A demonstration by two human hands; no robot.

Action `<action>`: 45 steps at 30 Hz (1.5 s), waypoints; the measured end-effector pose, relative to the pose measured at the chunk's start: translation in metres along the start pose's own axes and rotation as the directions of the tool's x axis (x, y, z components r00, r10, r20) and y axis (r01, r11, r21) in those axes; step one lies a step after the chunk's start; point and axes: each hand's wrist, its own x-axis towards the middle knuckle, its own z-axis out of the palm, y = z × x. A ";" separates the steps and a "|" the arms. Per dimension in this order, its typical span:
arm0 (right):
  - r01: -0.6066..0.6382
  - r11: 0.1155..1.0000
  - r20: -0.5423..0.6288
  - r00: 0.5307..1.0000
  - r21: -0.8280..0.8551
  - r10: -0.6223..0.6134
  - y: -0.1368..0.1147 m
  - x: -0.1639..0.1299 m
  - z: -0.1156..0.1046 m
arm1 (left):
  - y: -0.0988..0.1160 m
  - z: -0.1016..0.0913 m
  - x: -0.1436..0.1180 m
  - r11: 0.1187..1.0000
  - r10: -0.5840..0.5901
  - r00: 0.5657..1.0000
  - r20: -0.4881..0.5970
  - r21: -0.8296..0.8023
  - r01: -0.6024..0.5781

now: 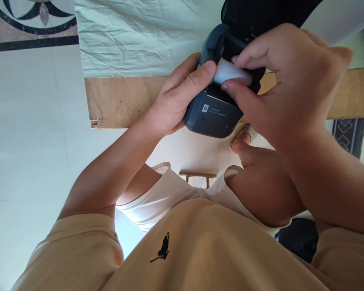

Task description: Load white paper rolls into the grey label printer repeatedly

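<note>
Tan shirt (200, 250) fills our near view. Beyond it our left hand (176, 101) wraps the dark blue label printer (214, 115) at the wooden table edge (121, 101), fingers curled on its rounded side. Our right hand (279, 81) pinches the white paper roll (230, 72) in the open bay. Smooth, hard plastic shell, probably light; paper is soft and creasable, so we judge the casing the safest hold.

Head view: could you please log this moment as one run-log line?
left hand: grips printer side | right hand: pinches paper roll at open printer | lid: open | printer at table edge
</note>
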 end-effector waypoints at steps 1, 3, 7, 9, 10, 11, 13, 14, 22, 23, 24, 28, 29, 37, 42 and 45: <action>-0.005 1.000 0.008 1.000 -0.004 0.005 0.000 0.001 0.000 | 0.000 0.000 0.000 1.000 0.001 1.000 0.003 -0.004 -0.001; -0.015 1.000 0.029 0.999 0.001 0.015 0.001 0.002 0.000 | 0.001 0.000 0.000 1.000 -0.008 1.000 0.013 -0.007 0.008; 0.027 0.999 0.068 0.997 0.022 -0.029 0.003 0.002 0.000 | 0.004 0.000 -0.001 0.999 -0.033 0.999 0.017 -0.006 0.034; 0.066 0.998 0.074 0.995 0.023 -0.067 0.005 0.002 0.000 | 0.004 0.000 -0.001 0.999 -0.032 0.999 0.013 -0.010 0.032; 0.074 0.997 0.073 0.995 0.026 -0.075 0.005 0.002 -0.001 | 0.004 0.000 -0.002 0.999 -0.036 0.999 0.011 -0.009 0.036; 0.074 0.997 0.067 0.995 0.032 -0.076 0.006 0.001 -0.001 | 0.005 0.000 -0.002 0.999 -0.042 0.999 0.008 -0.005 0.042; 0.065 0.997 0.059 0.996 0.050 -0.067 0.006 0.001 -0.002 | 0.004 0.001 -0.002 0.999 -0.052 0.999 -0.006 0.003 0.052; 0.058 0.996 0.056 0.997 0.062 -0.062 0.006 0.002 -0.003 | 0.004 0.000 -0.002 0.998 -0.062 0.998 -0.011 0.013 0.062; 0.075 0.997 -0.023 0.997 -0.024 -0.076 0.004 -0.001 0.000 | 0.002 0.002 -0.002 0.999 -0.034 0.999 -0.039 -0.003 0.034; 0.091 0.995 -0.050 0.994 -0.046 -0.093 0.004 -0.001 0.001 | 0.002 0.002 -0.002 1.000 -0.028 0.999 -0.043 -0.003 0.027; 0.104 0.993 -0.075 0.991 -0.062 -0.108 0.005 -0.002 0.001 | 0.002 0.002 -0.002 1.000 -0.021 0.999 -0.043 -0.005 0.021; 0.154 0.983 -0.131 0.977 -0.100 -0.166 0.007 -0.003 0.002 | 0.003 0.003 -0.002 0.999 -0.039 0.997 -0.062 -0.024 0.037; 0.170 0.979 -0.149 0.971 -0.114 -0.186 0.008 -0.003 0.002 | 0.004 0.003 -0.002 0.998 -0.051 0.996 -0.078 -0.026 0.050; 0.325 0.936 -0.361 0.864 -0.132 -0.351 0.008 -0.003 0.004 | 0.002 0.003 -0.003 1.000 -0.002 0.994 -0.105 0.015 0.004; 0.403 0.914 -0.343 0.852 -0.049 -0.394 0.002 -0.006 0.002 | 0.001 0.004 -0.002 0.999 0.040 0.992 -0.123 0.007 -0.039; 0.405 0.913 -0.208 0.890 -0.050 -0.406 0.002 -0.007 0.003 | 0.001 0.004 0.000 0.999 0.035 0.991 -0.128 0.016 -0.033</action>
